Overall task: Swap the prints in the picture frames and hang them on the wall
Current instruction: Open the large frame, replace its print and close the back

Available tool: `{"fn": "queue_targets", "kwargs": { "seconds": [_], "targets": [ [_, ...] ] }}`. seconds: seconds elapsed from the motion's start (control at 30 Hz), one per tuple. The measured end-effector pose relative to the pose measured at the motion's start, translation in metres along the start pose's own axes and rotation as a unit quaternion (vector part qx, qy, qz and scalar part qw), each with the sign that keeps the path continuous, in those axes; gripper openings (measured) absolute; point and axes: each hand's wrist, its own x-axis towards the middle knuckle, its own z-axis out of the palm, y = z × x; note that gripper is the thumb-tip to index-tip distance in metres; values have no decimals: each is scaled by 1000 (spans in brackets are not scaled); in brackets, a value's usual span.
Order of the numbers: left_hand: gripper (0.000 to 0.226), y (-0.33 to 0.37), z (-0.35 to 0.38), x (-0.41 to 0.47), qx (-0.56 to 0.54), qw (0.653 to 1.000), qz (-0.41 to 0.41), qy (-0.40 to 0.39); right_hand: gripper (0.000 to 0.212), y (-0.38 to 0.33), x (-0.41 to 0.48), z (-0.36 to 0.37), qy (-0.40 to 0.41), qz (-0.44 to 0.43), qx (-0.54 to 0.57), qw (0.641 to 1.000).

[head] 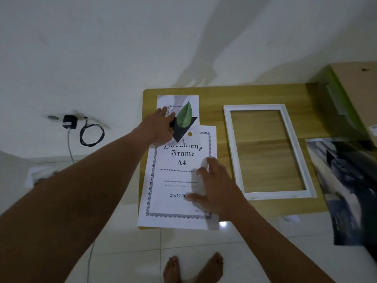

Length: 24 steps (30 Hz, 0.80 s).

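Observation:
On the wooden table (pixel 259 92) lies a leaf print (pixel 186 115), its lower part overlapping a white "Document Frame A4" sheet (pixel 173 180). My left hand (pixel 161 127) rests on the left side of the leaf print, fingers stretched over it. With spread fingers, my right hand (pixel 212 184) lies flat on the right half of the A4 sheet. An empty white picture frame (pixel 228 144) sits to the right, the wood showing through it. A dark, blurred print (pixel 346 190) hangs over the table's right edge.
A brown backing board (pixel 355 94) and a clear sheet (pixel 338 99) lean at the far right. A charger and coiled cable (pixel 89 131) hang on the white wall to the left. My bare feet (pixel 193 268) stand on white floor tiles below the table.

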Motion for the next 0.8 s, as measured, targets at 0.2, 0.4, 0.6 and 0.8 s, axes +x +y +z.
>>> {"fn": "queue_targets", "kwargs": {
  "seconds": [0.2, 0.4, 0.6, 0.8],
  "targets": [
    [66, 3, -3, 10, -8, 1000, -9, 6, 99, 4, 10, 10, -41, 13, -10, 999],
    [68, 1, -3, 24, -11, 1000, -20, 11, 97, 5, -7, 11, -45, -19, -8, 999],
    [68, -1, -2, 32, -4, 1000, -18, 23, 97, 3, -8, 10, -41, -16, 14, 999],
    [65, 3, -2, 7, -91, 990, -28, 106, 96, -2, -10, 11, -40, -3, 12, 999]
  ]
}}
